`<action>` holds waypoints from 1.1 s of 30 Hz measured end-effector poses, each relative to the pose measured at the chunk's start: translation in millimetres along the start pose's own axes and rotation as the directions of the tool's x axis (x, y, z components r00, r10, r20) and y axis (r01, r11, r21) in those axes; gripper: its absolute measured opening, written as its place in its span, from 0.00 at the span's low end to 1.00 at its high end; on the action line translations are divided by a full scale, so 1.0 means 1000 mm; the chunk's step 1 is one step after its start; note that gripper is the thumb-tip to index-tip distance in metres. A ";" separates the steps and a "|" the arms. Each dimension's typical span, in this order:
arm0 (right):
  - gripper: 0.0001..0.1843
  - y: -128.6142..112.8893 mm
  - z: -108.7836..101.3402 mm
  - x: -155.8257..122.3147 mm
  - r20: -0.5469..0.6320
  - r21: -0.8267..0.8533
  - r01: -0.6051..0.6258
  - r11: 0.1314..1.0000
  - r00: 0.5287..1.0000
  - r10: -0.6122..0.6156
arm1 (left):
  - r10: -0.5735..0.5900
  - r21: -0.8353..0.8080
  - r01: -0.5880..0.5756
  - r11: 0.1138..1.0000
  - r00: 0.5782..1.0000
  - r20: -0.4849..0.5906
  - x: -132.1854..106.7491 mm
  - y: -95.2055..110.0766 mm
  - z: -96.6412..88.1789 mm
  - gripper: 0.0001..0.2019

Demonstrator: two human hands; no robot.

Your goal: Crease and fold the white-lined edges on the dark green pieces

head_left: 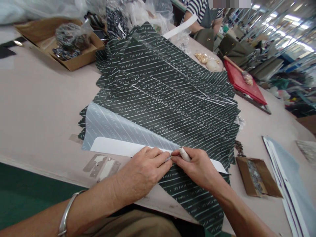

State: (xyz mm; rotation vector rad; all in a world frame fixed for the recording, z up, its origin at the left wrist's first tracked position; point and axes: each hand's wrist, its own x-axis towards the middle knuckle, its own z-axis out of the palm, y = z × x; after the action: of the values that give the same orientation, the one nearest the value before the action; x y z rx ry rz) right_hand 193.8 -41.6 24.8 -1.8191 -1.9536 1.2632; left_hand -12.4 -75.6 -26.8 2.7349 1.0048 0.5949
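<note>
Dark green fabric [158, 112] with white lettering and slanting stripes is spread over the table in layers. Its near edge is folded back, showing the pale grey underside [108, 126]. Along this fold lies a long white strip [113, 147], running beneath both hands. My left hand [145, 169] rests on the strip, fingers closed together on the fabric edge at the fold. Beside it, fingertips nearly touching the left ones, my right hand [197, 164] is closed around a short white pen-like tool [184, 154]. The tool's lower end is hidden by the fingers.
An open cardboard box [71, 64] with bagged small parts sits at the back left. To the right are a smaller cardboard box [259, 177], a stack of white-edged sheets [283, 184] and a red board [247, 85]. A person in a striped shirt [197, 8] sits across the table.
</note>
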 end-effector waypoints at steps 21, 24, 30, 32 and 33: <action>0.15 0.013 0.006 0.026 -0.357 0.909 0.406 -0.096 0.876 0.326 | -0.009 -0.017 0.009 1.000 1.000 0.018 0.004 0.000 0.000 0.14; 0.15 0.012 0.008 0.027 -0.347 0.908 0.407 -0.104 0.866 0.360 | -0.017 -0.016 0.018 1.000 1.000 0.019 0.004 0.000 0.000 0.14; 0.15 0.016 0.011 0.028 -0.398 0.894 0.442 -0.067 0.856 0.329 | -0.002 -0.037 0.003 0.999 1.000 0.021 0.002 -0.001 0.000 0.15; 0.15 0.016 0.013 0.028 -0.425 0.882 0.468 -0.062 0.844 0.328 | -0.006 -0.043 0.007 0.999 1.000 0.028 0.001 -0.001 0.001 0.16; 0.15 0.015 0.014 0.028 -0.441 0.875 0.481 -0.051 0.837 0.326 | -0.005 -0.046 0.006 0.999 1.000 0.028 0.001 -0.002 0.002 0.17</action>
State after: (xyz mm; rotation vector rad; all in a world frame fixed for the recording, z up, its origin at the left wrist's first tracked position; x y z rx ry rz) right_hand 189.2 -24.8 -5.3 -0.8786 -0.2629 1.2568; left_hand -12.2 -73.8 -28.5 2.6916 0.9798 0.5698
